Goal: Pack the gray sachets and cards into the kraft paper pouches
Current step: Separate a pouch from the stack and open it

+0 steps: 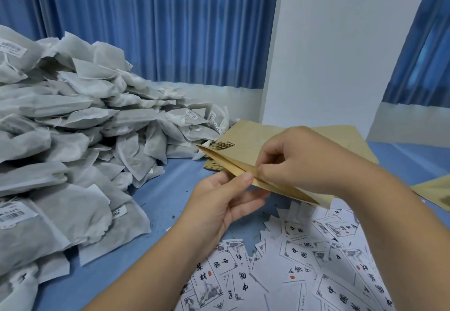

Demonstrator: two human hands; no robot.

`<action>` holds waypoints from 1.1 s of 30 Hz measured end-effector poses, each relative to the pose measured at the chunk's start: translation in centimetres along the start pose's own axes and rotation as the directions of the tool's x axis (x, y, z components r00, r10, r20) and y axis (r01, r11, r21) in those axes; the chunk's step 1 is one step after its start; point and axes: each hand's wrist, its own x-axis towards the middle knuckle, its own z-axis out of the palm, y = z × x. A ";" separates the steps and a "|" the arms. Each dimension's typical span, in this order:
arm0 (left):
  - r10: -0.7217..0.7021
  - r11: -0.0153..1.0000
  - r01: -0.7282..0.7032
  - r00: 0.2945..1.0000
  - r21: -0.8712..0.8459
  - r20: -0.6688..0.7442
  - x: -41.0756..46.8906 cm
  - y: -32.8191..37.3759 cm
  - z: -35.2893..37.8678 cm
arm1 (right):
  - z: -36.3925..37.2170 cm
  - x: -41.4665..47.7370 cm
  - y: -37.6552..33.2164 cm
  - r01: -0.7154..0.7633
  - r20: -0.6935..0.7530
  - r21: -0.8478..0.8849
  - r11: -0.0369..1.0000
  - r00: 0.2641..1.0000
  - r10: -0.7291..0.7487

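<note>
Left hand (219, 198), right hand (299, 162) pinching pouch (226, 162); "中" cards (304, 274)

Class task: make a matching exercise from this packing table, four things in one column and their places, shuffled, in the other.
1 gray sachets
2 printed cards
3 held kraft pouch
4 stack of kraft pouches

A pinched between left hand and right hand
B heaped on the left
C lying flat behind the hands
D scattered at the near right

Pairs: 1-B, 2-D, 3-A, 4-C
</note>
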 end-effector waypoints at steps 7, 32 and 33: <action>-0.035 0.999 0.034 0.998 -0.004 -0.050 -0.1 -0.4 1.0 | 1.8 0.3 -1.1 0.092 -0.006 -0.151 0.984 0.996 -0.094; -0.103 0.993 0.115 0.961 0.033 -0.255 0.3 0.3 0.2 | 3.2 0.4 -3.3 0.175 -0.094 -0.313 0.934 0.972 -0.214; -0.095 0.992 0.114 0.962 0.059 -0.255 0.3 0.5 -0.1 | 3.3 0.4 -3.5 0.175 -0.114 -0.343 0.923 0.967 -0.226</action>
